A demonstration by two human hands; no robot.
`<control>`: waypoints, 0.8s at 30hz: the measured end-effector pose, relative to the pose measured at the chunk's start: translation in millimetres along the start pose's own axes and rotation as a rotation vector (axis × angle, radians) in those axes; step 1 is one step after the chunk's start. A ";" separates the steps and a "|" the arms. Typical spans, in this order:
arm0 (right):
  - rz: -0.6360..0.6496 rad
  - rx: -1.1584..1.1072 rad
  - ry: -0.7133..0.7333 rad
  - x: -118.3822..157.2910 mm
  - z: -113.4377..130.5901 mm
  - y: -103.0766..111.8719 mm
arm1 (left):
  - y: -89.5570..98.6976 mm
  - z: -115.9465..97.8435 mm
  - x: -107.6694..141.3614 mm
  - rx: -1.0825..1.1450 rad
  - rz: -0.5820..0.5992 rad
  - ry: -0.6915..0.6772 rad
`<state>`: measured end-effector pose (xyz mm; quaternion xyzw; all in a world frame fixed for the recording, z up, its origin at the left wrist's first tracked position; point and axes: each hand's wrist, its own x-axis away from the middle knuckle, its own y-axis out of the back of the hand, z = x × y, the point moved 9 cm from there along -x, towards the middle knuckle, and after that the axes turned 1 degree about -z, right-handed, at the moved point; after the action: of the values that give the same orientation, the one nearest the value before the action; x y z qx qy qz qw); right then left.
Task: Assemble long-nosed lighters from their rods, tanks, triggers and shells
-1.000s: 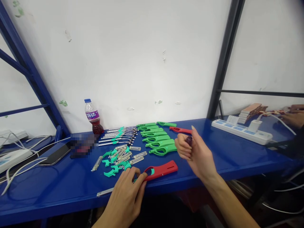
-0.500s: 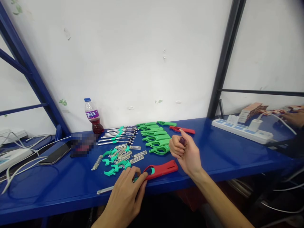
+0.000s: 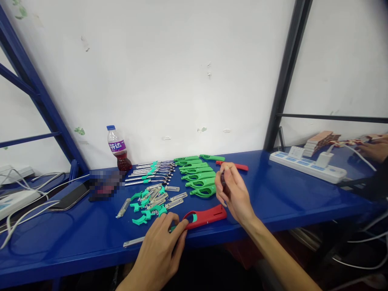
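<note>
My left hand [image 3: 160, 243] is closed on a red stick lighter [image 3: 208, 216] near the table's front edge, fingers at its looped end. A light green piece [image 3: 194, 218] shows inside the loop. From under that hand a metal tube [image 3: 133, 242] sticks out to the left. Above the lighter's right end, my right hand [image 3: 238, 198] is closed around a small dark purple handle [image 3: 223, 178], mostly hidden by the fingers. Behind lie green lighter shells [image 3: 198, 176] in a column and another red shell [image 3: 239, 166].
Clear fuel tubes [image 3: 157, 198] and green triggers [image 3: 140, 220] lie heaped left of centre. Metal rods with wires [image 3: 142, 175] lie behind them. A drink bottle [image 3: 117, 147], a phone [image 3: 71, 197] and cables are left. A power strip [image 3: 306, 166] and another person's hand [image 3: 374, 149] are right.
My right hand has turned and shifted slightly left, its thumb now bent over the purple handle rather than pointing up. My left hand and the red lighter have stayed in place.
</note>
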<state>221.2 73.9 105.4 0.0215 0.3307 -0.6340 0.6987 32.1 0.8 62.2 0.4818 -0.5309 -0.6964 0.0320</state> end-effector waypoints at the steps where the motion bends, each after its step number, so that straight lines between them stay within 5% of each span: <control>1: 0.000 0.003 -0.001 -0.2 -1.6 0.1 | 0.2 -0.4 -0.5 0.005 0.001 -0.002; 10: -0.009 0.100 0.105 1.6 -0.9 7.6 | -3.2 1.2 -0.5 -0.009 0.027 0.007; 24: -0.192 0.407 0.284 7.4 18.6 45.1 | -3.1 0.2 0.9 -0.030 0.008 -0.013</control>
<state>269.8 67.9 98.7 0.2188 0.2917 -0.7415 0.5632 33.0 1.8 59.2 0.4746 -0.5226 -0.7072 0.0384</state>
